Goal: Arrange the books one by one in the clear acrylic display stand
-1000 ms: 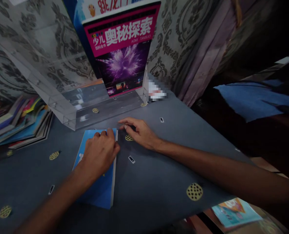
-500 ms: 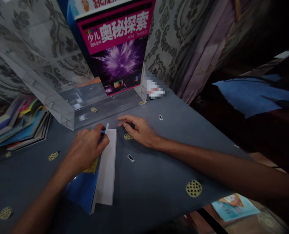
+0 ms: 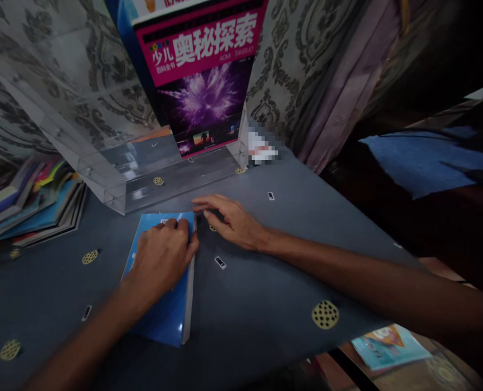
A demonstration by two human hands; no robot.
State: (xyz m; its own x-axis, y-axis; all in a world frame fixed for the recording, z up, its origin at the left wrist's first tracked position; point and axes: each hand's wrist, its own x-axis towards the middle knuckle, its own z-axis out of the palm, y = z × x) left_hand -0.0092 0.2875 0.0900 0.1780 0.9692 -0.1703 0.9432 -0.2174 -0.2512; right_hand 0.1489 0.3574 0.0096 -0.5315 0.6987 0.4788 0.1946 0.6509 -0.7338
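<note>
Tabletop (image 3: 266,293): left hand (image 3: 164,258) on book (image 3: 165,316), "AOMI TANSUO" (image 3: 215,46) behind.

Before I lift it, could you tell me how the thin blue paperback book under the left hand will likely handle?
The thin blue paperback book looks slim and soft-covered, so it probably flexes and feels light. Lying flat on the grey patterned tablecloth, it would likely slide, not tip.

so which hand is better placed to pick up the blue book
Left, probably: the left hand lies on the blue book with fingers at its far right corner, while the right hand rests on the table beside it.
</note>
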